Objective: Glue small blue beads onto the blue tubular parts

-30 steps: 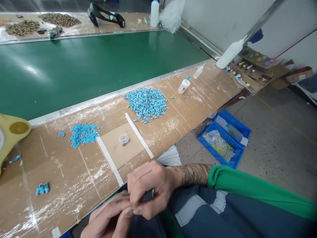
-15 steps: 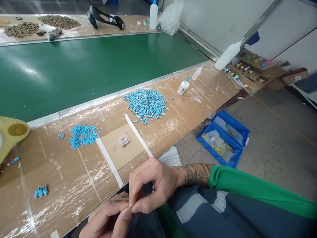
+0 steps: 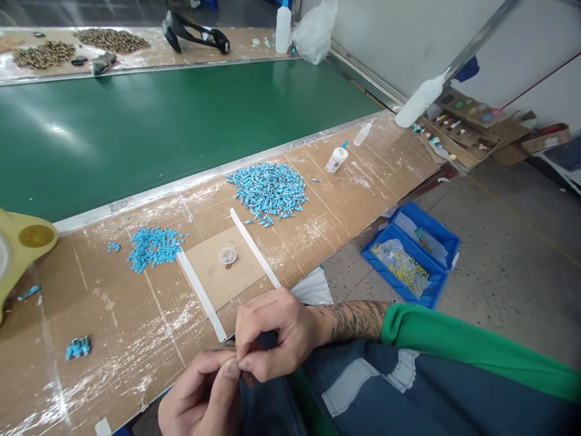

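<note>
My left hand point(image 3: 202, 387) and my right hand point(image 3: 275, 333) meet fingertip to fingertip over my lap, just off the front edge of the table. Both are closed in a pinch; whatever they hold is hidden between the fingers. Beyond them a small clear cup point(image 3: 227, 256) with a thin stick in it stands on a cardboard square point(image 3: 211, 281) between two white tape strips. Left of the square lies a heap of small blue pieces point(image 3: 154, 248). Farther back on the right is a larger pile of slender blue parts point(image 3: 269, 192) with pale ends.
A white bottle with a blue tip point(image 3: 336, 160) and a small squeeze bottle point(image 3: 363, 133) stand at the back right. A few blue pieces point(image 3: 78, 347) lie front left. Blue bins point(image 3: 406, 254) sit on the floor. Behind the table runs a green belt point(image 3: 181, 121).
My left hand has shifted slightly right and up, still against the right fingertips. The right hand stays nearly in place, its pinch unchanged. The view has moved slightly.
</note>
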